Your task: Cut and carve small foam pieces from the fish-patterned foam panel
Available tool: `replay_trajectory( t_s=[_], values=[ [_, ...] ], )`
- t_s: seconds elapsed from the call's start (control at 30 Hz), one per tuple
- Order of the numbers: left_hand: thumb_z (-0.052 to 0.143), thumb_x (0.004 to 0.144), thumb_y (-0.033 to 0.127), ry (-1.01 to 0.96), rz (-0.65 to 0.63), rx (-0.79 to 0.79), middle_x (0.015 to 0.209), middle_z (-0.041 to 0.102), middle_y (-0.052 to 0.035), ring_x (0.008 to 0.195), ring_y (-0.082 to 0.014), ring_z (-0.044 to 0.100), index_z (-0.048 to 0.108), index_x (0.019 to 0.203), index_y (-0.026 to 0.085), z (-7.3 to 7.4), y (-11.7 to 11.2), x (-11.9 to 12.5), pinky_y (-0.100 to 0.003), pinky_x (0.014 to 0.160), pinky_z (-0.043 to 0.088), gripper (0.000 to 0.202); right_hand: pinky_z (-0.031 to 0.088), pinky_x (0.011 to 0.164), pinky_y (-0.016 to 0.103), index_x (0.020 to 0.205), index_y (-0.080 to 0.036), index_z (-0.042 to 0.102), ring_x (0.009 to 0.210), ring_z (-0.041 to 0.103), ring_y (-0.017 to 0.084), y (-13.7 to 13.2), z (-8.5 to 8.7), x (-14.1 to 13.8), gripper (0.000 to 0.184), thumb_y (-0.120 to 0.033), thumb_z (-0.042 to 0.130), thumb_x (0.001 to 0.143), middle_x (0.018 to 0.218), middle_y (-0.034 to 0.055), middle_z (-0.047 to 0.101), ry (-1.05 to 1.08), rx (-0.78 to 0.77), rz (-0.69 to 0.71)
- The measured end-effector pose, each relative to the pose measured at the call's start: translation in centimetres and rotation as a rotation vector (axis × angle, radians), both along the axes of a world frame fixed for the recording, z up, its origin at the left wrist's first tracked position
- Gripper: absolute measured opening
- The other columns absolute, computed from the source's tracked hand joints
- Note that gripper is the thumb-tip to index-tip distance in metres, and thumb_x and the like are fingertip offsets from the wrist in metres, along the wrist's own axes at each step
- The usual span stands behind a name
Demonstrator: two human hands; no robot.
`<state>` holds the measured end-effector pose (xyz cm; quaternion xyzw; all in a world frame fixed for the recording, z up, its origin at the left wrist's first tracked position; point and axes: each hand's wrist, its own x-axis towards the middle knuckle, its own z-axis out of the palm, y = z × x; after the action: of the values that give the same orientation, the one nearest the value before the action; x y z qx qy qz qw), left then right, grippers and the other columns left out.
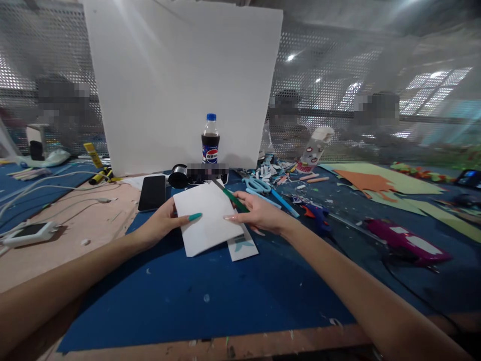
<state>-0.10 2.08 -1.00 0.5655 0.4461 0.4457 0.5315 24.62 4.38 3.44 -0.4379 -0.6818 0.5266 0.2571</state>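
Note:
A folded sheet of white paper point(208, 218) is held up over the blue mat between my two hands. My left hand point(165, 220) grips its left edge, the green-nailed thumb on top and the other fingers behind. On the right side, my right hand point(259, 213) pinches the sheet with its thumb in front. That hand also has a slim green tool with a narrow grey tip point(230, 195), which looks like a craft knife, pointing up and left. Below the sheet's right corner a white card with a light-blue shape point(243, 245) shows in part.
A cola bottle point(211, 140) stands before a white board point(184, 80). Left of the hands lies a black phone point(152, 192). Blue scissors point(257, 185), paper scraps point(272, 169), a blue glue gun point(318, 215) and a magenta tool point(408, 240) with a cord lie rightward, with coloured sheets point(366, 181) behind.

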Motion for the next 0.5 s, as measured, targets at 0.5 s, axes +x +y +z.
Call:
replay_trajectory(
  t_s=[0.5],
  values=[
    [0.038, 0.088, 0.015, -0.335, 0.427, -0.309, 0.082, 0.069, -0.0100, 0.064, -0.0195, 0.065, 0.047, 0.116, 0.009, 1.2, 0.5, -0.1, -0.028, 0.052, 0.051, 0.029, 0.033, 0.037, 0.026, 0.126, -0.009, 0.036, 0.050, 0.050, 0.014, 0.5, -1.4, 0.0, 0.087, -0.064, 0.057, 0.063, 0.110, 0.0251, 0.049, -0.591, 0.335, -0.359]
  ],
)
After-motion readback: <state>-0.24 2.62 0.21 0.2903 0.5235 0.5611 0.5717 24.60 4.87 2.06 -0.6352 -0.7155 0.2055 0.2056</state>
